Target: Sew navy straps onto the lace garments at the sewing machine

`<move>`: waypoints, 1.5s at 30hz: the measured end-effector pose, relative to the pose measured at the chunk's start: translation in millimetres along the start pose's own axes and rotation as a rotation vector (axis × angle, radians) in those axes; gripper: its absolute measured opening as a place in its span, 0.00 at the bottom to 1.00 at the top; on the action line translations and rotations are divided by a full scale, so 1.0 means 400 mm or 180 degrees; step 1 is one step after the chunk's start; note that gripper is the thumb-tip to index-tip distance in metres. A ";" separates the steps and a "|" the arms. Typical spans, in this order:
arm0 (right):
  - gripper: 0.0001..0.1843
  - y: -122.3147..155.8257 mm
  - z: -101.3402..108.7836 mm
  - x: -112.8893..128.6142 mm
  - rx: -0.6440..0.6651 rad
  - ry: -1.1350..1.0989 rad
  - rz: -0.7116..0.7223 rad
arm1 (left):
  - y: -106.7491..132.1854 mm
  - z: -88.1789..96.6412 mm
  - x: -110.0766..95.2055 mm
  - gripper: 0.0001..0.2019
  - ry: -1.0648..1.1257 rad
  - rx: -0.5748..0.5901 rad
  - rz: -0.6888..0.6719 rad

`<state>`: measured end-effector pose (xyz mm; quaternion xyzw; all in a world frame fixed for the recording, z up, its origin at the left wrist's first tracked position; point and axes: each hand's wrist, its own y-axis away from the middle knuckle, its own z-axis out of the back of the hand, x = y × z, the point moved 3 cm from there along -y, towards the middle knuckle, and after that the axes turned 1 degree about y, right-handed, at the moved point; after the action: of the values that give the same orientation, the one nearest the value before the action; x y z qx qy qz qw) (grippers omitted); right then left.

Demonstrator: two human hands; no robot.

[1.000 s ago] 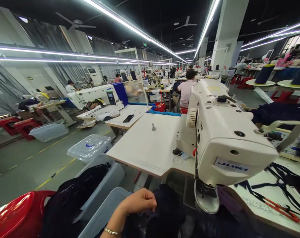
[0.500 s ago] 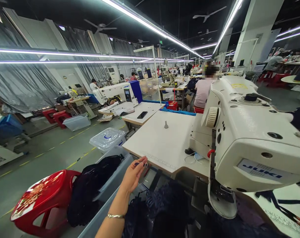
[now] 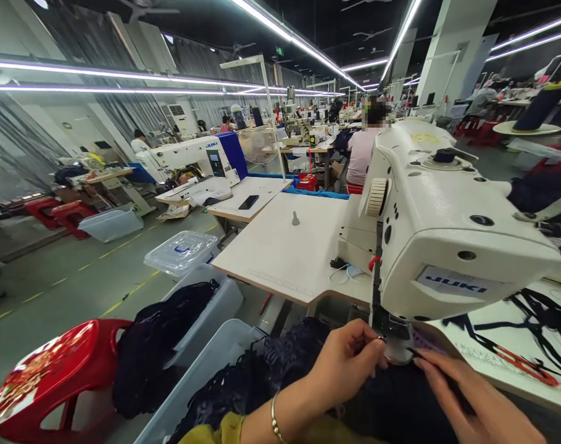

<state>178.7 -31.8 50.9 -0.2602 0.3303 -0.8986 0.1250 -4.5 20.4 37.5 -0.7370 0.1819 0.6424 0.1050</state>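
My left hand [image 3: 347,364] is closed in a pinch at the front of the white sewing machine [image 3: 451,216], by the rounded metal arm end [image 3: 398,348] under its head. A small shiny metal ring [image 3: 382,338] shows at its fingertips. Just right of the arm end, my right hand [image 3: 469,388] pinches the end of a narrow dark strap [image 3: 414,353]; more dark material shows under its fingers. Below both hands lies dark cloth [image 3: 400,394]. Whether the ring and strap are joined cannot be made out.
A translucent tub [image 3: 187,376] of navy straps [image 3: 280,364] stands at my left, near a red stool [image 3: 90,345] bearing small gold-coloured pieces. Red-handled scissors [image 3: 525,364] and dark straps lie on the right tabletop. A phone [image 3: 249,202] rests on the farther table. A co-worker [image 3: 361,154] sits ahead.
My left hand has moved right, from the table's front edge to the machine's arm end, with the small metal ring. My right hand has come into view holding a strap. The view has shifted slightly.
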 end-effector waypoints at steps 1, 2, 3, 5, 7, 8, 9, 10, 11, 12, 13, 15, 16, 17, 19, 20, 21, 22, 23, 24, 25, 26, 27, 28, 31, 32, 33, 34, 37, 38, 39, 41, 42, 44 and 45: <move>0.11 -0.002 -0.007 0.018 -0.0007 0.0091 0.0220 | 0.003 -0.010 0.006 0.15 -0.0067 0.0013 -0.0012; 0.10 -0.003 -0.013 0.035 -0.0018 0.0168 0.0438 | 0.005 -0.017 0.010 0.13 -0.0176 0.0022 -0.0064; 0.09 -0.002 -0.019 0.047 -0.0040 0.0239 0.0612 | 0.008 -0.020 0.013 0.11 -0.0333 0.0028 -0.0151; 0.09 0.002 -0.024 0.062 -0.0123 0.0346 0.0801 | 0.012 -0.020 0.013 0.08 -0.0810 0.0011 -0.0428; 0.09 0.006 -0.027 0.067 -0.0179 0.0481 0.0908 | 0.017 -0.018 0.006 0.06 -0.1480 -0.0021 -0.0848; 0.09 0.008 -0.028 0.068 -0.0209 0.0559 0.0959 | 0.020 -0.018 0.000 0.06 -0.1881 -0.0017 -0.1116; 0.09 0.009 -0.030 0.069 -0.0240 0.0627 0.0992 | 0.024 -0.018 -0.006 0.07 -0.2308 0.0016 -0.1403; 0.09 0.009 -0.032 0.070 -0.0259 0.0678 0.1013 | 0.028 -0.019 -0.013 0.08 -0.2722 0.0072 -0.1694; 0.09 0.009 -0.035 0.072 -0.0278 0.0708 0.0999 | 0.032 -0.021 -0.018 0.09 -0.3084 0.0144 -0.1972; 0.08 0.009 -0.038 0.074 -0.0296 0.0705 0.0964 | 0.035 -0.022 -0.021 0.10 -0.3370 0.0211 -0.2195; 0.08 0.008 -0.042 0.075 -0.0313 0.0673 0.0901 | 0.039 -0.023 -0.022 0.11 -0.3562 0.0265 -0.2349; 0.06 0.007 -0.049 0.075 -0.0346 0.0543 0.0702 | 0.044 -0.025 -0.019 0.10 -0.3660 0.0383 -0.2517; 0.06 0.006 -0.052 0.073 -0.0347 0.0450 0.0607 | 0.046 -0.027 -0.015 0.09 -0.3601 0.0441 -0.2550; 0.07 0.006 -0.055 0.070 -0.0325 0.0345 0.0538 | 0.047 -0.030 -0.010 0.09 -0.3503 0.0497 -0.2560; 0.09 0.006 -0.057 0.065 -0.0220 0.0134 0.0490 | 0.047 -0.034 -0.004 0.09 -0.3286 0.0490 -0.2533; 0.09 0.005 -0.057 0.062 -0.0148 0.0044 0.0483 | 0.046 -0.033 -0.003 0.09 -0.3179 0.0393 -0.2475; 0.09 0.004 -0.055 0.059 -0.0089 -0.0025 0.0475 | 0.042 -0.030 -0.003 0.09 -0.3066 0.0258 -0.2370; 0.09 0.004 -0.052 0.057 -0.0052 -0.0066 0.0454 | 0.038 -0.026 -0.005 0.09 -0.2949 0.0114 -0.2236; 0.08 0.003 -0.048 0.055 -0.0053 -0.0078 0.0418 | 0.035 -0.021 -0.008 0.08 -0.2835 -0.0015 -0.2098; 0.08 0.003 -0.044 0.054 -0.0081 -0.0062 0.0398 | 0.031 -0.017 -0.010 0.07 -0.2727 -0.0105 -0.1968; 0.07 0.002 -0.040 0.055 -0.0133 -0.0023 0.0402 | 0.029 -0.014 -0.012 0.07 -0.2643 -0.0137 -0.1867; 0.07 0.002 -0.037 0.057 -0.0195 0.0031 0.0427 | 0.027 -0.013 -0.014 0.06 -0.2605 -0.0128 -0.1801; 0.07 0.002 -0.034 0.059 -0.0256 0.0091 0.0463 | 0.026 -0.013 -0.014 0.06 -0.2613 -0.0105 -0.1777; 0.07 0.003 -0.033 0.061 -0.0307 0.0153 0.0507 | 0.026 -0.014 -0.014 0.06 -0.2669 -0.0091 -0.1800; 0.08 0.010 -0.036 0.065 -0.0327 0.0365 0.0663 | 0.029 -0.022 -0.013 0.09 -0.3179 -0.0055 -0.2115; 0.08 0.013 -0.040 0.064 -0.0287 0.0438 0.0711 | 0.032 -0.026 -0.013 0.10 -0.3433 0.0007 -0.2294; 0.09 0.018 -0.043 0.063 -0.0254 0.0500 0.0730 | 0.035 -0.030 -0.013 0.12 -0.3682 0.0103 -0.2480; 0.09 0.022 -0.047 0.061 -0.0236 0.0540 0.0702 | 0.038 -0.033 -0.012 0.13 -0.3895 0.0215 -0.2657; 0.10 0.031 -0.060 0.052 -0.0171 0.0381 0.0407 | 0.045 -0.037 -0.008 0.14 -0.4201 0.0421 -0.2871; 0.11 0.033 -0.064 0.050 -0.0100 0.0241 0.0331 | 0.045 -0.037 -0.007 0.14 -0.4240 0.0366 -0.2827; 0.12 0.035 -0.067 0.048 -0.0008 0.0080 0.0286 | 0.045 -0.037 -0.006 0.13 -0.4277 0.0256 -0.2770; 0.15 0.038 -0.069 0.043 0.0228 -0.0226 0.0251 | 0.044 -0.038 -0.006 0.12 -0.4342 -0.0001 -0.2697; 0.17 0.040 -0.068 0.038 0.0363 -0.0332 0.0172 | 0.044 -0.041 -0.008 0.11 -0.4345 -0.0092 -0.2713; 0.20 0.043 -0.062 0.025 0.0635 -0.0481 -0.0094 | 0.044 -0.046 -0.011 0.09 -0.4280 -0.0112 -0.2772; 0.20 0.044 -0.058 0.018 0.0719 -0.0548 -0.0216 | 0.044 -0.049 -0.013 0.09 -0.4229 -0.0068 -0.2787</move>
<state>160.8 -35.8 27.2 -0.3316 0.2061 -0.9082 0.1508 5.6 -2.4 46.8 -0.2052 -0.2311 0.8496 0.4273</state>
